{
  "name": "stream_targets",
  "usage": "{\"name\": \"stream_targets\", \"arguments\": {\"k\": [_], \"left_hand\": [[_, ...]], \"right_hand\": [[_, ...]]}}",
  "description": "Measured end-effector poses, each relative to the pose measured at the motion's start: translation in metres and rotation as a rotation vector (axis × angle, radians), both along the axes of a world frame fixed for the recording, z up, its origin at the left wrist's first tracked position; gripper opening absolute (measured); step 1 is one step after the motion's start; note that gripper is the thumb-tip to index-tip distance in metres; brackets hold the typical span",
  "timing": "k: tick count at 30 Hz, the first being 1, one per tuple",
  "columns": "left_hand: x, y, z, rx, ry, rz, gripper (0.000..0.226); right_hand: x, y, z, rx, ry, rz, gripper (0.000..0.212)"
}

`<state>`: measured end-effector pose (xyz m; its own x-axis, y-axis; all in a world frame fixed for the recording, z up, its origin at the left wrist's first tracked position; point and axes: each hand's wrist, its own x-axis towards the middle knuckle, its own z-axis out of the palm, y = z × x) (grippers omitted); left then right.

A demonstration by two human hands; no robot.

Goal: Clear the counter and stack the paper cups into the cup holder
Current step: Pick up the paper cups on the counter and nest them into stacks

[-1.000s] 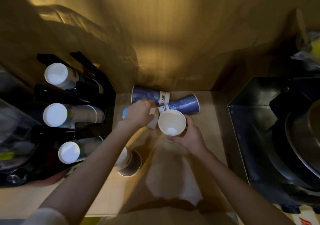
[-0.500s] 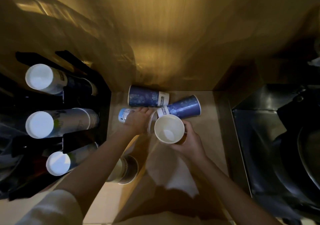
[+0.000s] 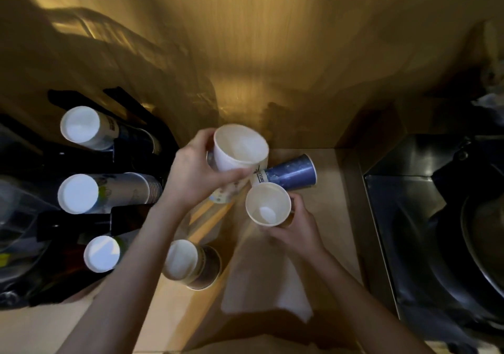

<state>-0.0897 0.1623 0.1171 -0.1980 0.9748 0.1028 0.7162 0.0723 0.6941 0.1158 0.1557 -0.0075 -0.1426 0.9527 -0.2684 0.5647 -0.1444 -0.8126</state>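
white cup [image 3: 240, 149] held in left hand [image 3: 196, 179] grip, mouth up | second cup [image 3: 268, 205] gripped upright by right hand [image 3: 296, 228] | blue cup [image 3: 291, 172] laid sideways on counter [image 3: 327, 198]

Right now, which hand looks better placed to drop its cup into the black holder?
Probably the left hand. It holds a white cup raised beside the black cup holder on the left. The right hand grips another cup farther away, near the lying blue cup.

Blue cup [image 3: 289, 172], centre right of frame, lying on its side: white band near rim with dark printed lettering, too blurred to read. No other legible text.
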Motion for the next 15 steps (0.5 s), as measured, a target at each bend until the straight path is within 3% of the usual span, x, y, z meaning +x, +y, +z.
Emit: {"name": "stream_targets", "arguments": {"k": [2,6,12,15], "left_hand": [[0.015,-0.015,0.008,0.082,-0.197,0.014,0.081],[0.047,-0.033,-0.015,0.106,-0.313,0.017,0.086],[0.074,-0.049,-0.061,0.044,-0.268,-0.025,0.106],[0.079,-0.055,-0.081,-0.023,-0.183,-0.056,0.101]], "right_hand": [[-0.001,-0.002,0.002,-0.007,0.024,-0.017,0.08],[-0.001,-0.006,0.006,-0.012,0.047,-0.03,0.078],[0.001,-0.015,0.008,0.001,0.044,-0.075,0.083],[0.001,-0.017,0.007,0.02,0.006,-0.086,0.08]]}}
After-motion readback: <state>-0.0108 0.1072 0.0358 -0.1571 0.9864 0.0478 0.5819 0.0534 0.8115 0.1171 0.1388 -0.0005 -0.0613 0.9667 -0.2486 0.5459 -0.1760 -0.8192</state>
